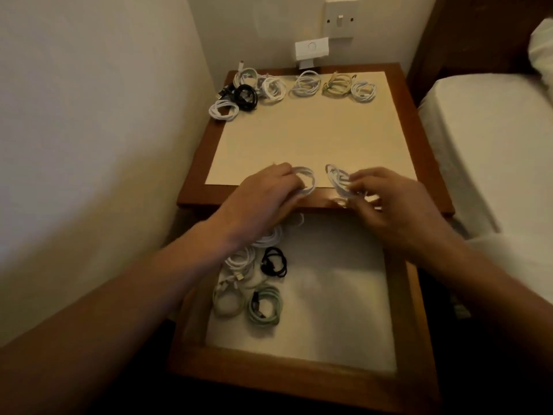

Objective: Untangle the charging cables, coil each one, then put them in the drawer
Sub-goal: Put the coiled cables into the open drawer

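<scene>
At the desk's point(314, 133) near edge the left hand point(266, 190) grips a white coil point(308, 178), fingers curled round it. Just to its right, the right hand point(386, 199) pinches a second coil point(336, 178). More coiled cables point(305, 82) lie along the desk's far edge. Below the hands, the open drawer point(284, 359) holds several coils on its left side, among them a green coil point(264, 307) and a black coil point(273, 262).

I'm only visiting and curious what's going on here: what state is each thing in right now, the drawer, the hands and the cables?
drawer: pulled open, coiled cables lying along its left side.
left hand: grips a white coil at the front edge of the table.
right hand: pinches a second white coil.
back-row cables: coiled, on the table, not yet in the drawer.
</scene>
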`<action>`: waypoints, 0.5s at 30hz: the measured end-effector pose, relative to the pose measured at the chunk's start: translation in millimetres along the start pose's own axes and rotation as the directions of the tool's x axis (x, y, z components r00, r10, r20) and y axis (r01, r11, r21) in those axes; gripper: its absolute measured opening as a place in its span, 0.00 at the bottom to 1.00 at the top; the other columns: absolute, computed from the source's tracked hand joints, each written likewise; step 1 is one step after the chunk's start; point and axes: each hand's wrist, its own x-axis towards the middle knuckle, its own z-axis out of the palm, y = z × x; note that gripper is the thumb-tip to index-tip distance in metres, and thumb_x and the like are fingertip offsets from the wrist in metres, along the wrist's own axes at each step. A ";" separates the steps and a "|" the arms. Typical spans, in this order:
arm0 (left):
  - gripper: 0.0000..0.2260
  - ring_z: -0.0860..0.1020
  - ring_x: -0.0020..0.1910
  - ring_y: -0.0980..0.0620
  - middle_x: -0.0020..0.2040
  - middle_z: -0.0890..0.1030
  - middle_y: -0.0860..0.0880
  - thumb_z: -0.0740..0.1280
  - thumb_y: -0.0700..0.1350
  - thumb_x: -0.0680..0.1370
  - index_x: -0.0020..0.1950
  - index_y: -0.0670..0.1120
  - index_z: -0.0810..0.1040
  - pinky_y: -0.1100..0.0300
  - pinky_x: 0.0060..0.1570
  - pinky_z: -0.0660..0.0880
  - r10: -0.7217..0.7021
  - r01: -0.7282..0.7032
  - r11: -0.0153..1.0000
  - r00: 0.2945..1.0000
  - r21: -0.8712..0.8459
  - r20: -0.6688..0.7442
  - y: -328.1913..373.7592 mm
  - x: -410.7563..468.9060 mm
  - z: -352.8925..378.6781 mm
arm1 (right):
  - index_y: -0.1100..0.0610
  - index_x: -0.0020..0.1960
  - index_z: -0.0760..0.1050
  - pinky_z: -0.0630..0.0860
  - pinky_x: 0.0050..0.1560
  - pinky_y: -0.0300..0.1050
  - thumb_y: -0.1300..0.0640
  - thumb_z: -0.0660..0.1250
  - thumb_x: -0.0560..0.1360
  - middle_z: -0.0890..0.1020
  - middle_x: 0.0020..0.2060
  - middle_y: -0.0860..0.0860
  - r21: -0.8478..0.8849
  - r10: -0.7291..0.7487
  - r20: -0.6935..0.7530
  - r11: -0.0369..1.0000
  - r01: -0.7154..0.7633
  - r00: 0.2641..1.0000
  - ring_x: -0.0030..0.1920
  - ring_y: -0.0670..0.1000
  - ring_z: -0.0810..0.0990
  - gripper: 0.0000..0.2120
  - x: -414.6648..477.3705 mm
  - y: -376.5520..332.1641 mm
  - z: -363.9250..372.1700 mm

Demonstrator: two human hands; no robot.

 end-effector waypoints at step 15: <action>0.11 0.81 0.58 0.40 0.57 0.82 0.41 0.64 0.38 0.79 0.58 0.41 0.82 0.48 0.56 0.77 -0.315 0.108 0.942 0.613 0.318 0.725 22.2 -166.1 9.8 | 0.54 0.56 0.83 0.77 0.57 0.54 0.58 0.73 0.73 0.79 0.61 0.52 -0.063 -0.088 0.641 0.984 0.167 0.762 0.58 0.58 0.79 0.12 -98.1 -93.3 138.4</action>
